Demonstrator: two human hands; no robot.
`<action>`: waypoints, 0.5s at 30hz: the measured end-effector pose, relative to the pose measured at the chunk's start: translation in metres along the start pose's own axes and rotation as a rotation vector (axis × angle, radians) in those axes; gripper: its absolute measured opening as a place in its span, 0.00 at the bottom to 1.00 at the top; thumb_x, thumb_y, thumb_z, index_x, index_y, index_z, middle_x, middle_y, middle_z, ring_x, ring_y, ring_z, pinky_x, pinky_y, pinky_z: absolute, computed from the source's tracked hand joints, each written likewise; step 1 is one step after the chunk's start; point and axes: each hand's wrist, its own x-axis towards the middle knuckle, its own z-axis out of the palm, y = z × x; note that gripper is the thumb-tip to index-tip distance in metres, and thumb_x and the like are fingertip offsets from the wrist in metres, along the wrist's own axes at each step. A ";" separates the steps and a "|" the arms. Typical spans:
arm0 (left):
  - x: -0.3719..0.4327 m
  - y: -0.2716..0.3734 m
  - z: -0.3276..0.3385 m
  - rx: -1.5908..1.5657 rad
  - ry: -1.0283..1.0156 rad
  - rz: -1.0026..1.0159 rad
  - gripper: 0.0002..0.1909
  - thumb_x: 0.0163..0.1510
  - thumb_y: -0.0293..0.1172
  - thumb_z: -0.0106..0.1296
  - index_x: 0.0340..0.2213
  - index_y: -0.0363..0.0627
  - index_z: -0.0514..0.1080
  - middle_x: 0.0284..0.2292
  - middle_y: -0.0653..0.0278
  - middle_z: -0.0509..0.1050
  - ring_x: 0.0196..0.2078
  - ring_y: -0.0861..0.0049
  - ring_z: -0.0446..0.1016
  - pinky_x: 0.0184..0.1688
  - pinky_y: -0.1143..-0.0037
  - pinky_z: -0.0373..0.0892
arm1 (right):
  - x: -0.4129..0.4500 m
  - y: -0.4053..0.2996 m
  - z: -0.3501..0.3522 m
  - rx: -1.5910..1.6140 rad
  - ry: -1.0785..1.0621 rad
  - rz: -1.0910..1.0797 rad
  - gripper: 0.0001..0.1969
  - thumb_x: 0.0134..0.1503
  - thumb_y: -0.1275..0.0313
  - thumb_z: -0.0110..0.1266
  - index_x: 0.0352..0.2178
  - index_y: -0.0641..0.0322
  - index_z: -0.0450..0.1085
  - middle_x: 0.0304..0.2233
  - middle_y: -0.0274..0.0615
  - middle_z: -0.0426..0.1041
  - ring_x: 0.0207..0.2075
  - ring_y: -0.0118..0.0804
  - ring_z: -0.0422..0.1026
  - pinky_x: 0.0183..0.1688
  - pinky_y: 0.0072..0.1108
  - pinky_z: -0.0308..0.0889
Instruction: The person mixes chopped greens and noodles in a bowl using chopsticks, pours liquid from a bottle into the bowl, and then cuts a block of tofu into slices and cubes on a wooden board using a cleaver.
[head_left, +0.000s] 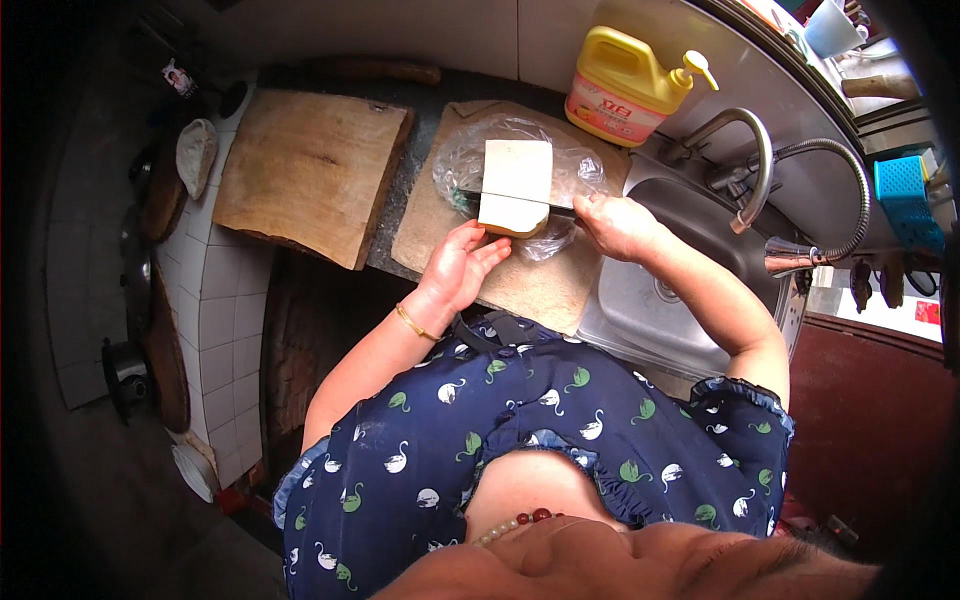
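Note:
A pale block that looks like tofu (516, 169) lies on a crumpled clear plastic bag (459, 159), over a tan towel (429, 225). My right hand (621, 225) is closed on the handle of a knife; the handle is mostly hidden by the fingers. The dark knife blade (561, 206) runs sideways across the block near its lower end, and its tip shows beyond the block's left side. My left hand (465, 264), with a gold bracelet at the wrist, is palm up with fingers apart, its fingertips at the block's lower edge.
Left of the towel lies a thick wooden board (307, 169). A steel sink (637, 300) with a curved faucet (761, 165) and a spray hose (862, 187) is at the right. A yellow pump jug (622, 90) stands by the back wall. White tiles (225, 322) edge the left side.

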 end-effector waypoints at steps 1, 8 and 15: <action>0.002 0.000 -0.001 0.000 -0.017 -0.003 0.16 0.54 0.30 0.38 0.42 0.31 0.59 0.44 0.49 0.63 0.47 0.58 0.64 0.52 0.64 0.63 | -0.001 0.000 0.001 0.001 0.002 -0.002 0.08 0.51 0.70 0.42 0.30 0.66 0.59 0.23 0.56 0.69 0.27 0.56 0.70 0.29 0.39 0.66; 0.003 -0.002 0.002 0.000 0.029 -0.042 0.17 0.56 0.35 0.34 0.42 0.35 0.61 0.41 0.53 0.65 0.43 0.62 0.65 0.47 0.65 0.65 | -0.010 -0.010 0.004 -0.089 0.065 -0.025 0.07 0.49 0.72 0.44 0.29 0.65 0.60 0.24 0.54 0.69 0.26 0.52 0.71 0.27 0.35 0.67; -0.003 -0.007 -0.006 -0.089 0.035 -0.088 0.26 0.56 0.40 0.29 0.49 0.30 0.54 0.48 0.45 0.59 0.48 0.51 0.62 0.52 0.58 0.60 | -0.019 -0.016 0.014 -0.153 0.126 -0.102 0.06 0.47 0.75 0.44 0.28 0.65 0.61 0.23 0.50 0.66 0.23 0.48 0.71 0.25 0.32 0.68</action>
